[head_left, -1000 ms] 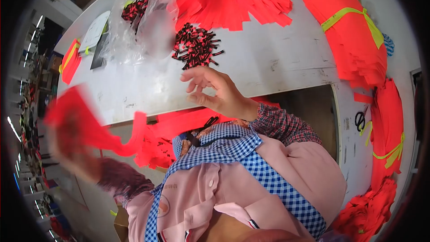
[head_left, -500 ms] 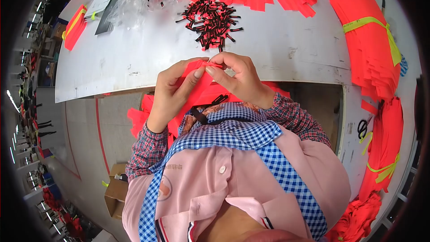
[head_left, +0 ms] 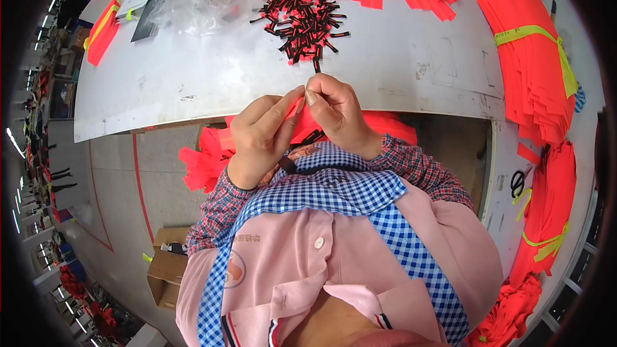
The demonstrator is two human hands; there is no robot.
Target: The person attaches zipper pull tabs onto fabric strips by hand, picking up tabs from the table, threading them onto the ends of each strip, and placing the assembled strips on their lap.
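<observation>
L grip (head_left: 260, 135) & R grip (head_left: 342, 114) pinched on red cloth (head_left: 295, 112), shirt txt (head_left: 247, 238) unreadable.

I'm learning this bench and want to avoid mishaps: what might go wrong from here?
The right hand is close to the loose pile of black-and-red pieces; a quick reach could scatter them. The red fabric pinched between it and the left hand might slip, since only the fingertips seem to grip. The red strips bunched near the left sleeve, beyond the edge of the table, could slide to the floor; their support is unclear.
</observation>
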